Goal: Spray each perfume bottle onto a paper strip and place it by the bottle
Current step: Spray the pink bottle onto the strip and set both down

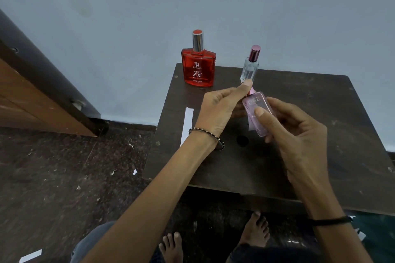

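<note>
Centrally, pink bottle (254, 101) in right hand (299, 134); left hand (220, 111) pinches its top.

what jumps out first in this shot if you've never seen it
The bright red perfume bottle stands at the back-left corner of the dark table, beside a slim clear bottle with a purple cap. Nearer, above the table, the right hand grips a pink bottle while the left hand pinches its top. A white paper strip shows just left of the left hand.
</note>
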`<action>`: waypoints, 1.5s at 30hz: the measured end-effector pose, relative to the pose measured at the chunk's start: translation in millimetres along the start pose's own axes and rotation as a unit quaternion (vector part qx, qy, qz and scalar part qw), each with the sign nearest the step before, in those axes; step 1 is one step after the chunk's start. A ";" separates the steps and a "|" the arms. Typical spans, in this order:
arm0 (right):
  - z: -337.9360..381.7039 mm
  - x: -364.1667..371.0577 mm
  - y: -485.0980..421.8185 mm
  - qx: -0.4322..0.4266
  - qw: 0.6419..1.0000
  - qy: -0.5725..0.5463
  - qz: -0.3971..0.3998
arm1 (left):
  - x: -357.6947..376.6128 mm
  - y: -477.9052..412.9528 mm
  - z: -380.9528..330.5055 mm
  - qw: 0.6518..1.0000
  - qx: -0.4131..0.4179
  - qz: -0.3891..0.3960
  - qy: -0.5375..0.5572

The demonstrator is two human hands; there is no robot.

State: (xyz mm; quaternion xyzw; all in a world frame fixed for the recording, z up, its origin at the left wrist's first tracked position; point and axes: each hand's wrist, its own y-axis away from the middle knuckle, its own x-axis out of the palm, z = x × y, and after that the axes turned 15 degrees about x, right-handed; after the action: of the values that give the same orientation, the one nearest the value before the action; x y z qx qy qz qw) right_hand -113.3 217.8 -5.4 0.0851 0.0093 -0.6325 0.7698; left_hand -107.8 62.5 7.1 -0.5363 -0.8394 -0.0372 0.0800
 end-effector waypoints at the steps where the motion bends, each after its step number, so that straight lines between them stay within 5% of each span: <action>1: 0.1 0.1 -0.6 0.000 1.000 -0.004 0.000 | -0.3 0.0 0.1 1.000 0.000 0.004 0.002; 22: 3.0 -12.2 -5.9 0.038 0.992 -0.117 -0.014 | 3.7 -8.6 6.0 0.999 0.038 0.029 0.017; 32: -3.5 -31.7 -13.8 0.022 0.979 -0.173 -0.102 | 27.7 -11.8 27.1 0.991 0.083 0.048 -0.092; 45: -10.0 -45.8 -19.4 0.011 0.969 -0.221 -0.108 | 60.2 -30.3 48.1 0.932 0.191 0.043 -0.306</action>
State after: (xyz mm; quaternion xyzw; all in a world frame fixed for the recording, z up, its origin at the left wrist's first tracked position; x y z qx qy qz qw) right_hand -140.4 260.2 -12.0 -0.0499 -0.1583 -0.7152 0.6789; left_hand -164.6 110.7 -29.0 -0.5318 -0.7907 0.2930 -0.0785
